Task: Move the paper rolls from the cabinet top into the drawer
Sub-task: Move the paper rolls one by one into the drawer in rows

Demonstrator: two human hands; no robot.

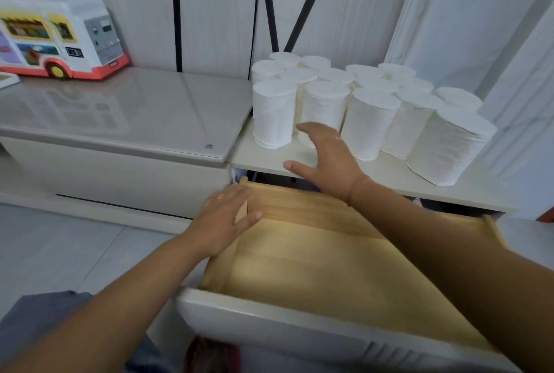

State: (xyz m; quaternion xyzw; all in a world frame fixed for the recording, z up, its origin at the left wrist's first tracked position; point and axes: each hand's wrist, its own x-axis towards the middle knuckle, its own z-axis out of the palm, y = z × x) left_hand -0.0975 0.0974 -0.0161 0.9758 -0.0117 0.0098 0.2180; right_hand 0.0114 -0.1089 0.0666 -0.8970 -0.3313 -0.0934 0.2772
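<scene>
No transfer is judged done: the paper rolls [353, 103] stand upright, clustered on the cabinet top [263, 159], and the open drawer [314, 261] shows bare wood. The right hand [329, 153], spread and empty, is held before the front rolls; the left hand [223, 222], open, rests at the drawer's left wall. The back rows are partly hidden, so no exact count is given.

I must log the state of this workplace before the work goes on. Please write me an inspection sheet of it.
Surface: white cabinet top, bare along its front edge.
Job's things: paper rolls stand upright, packed together on the cabinet top; the wooden drawer is pulled out and holds none.
Clutter: toy bus on the neighbouring glossy counter.
Hands: right hand open, reaching toward the front rolls; left hand open, on the drawer's left wall.
Cables: nothing seen for sure; dark straps hang by the wall.
Surroundings: pale wall, tiled floor.
</scene>
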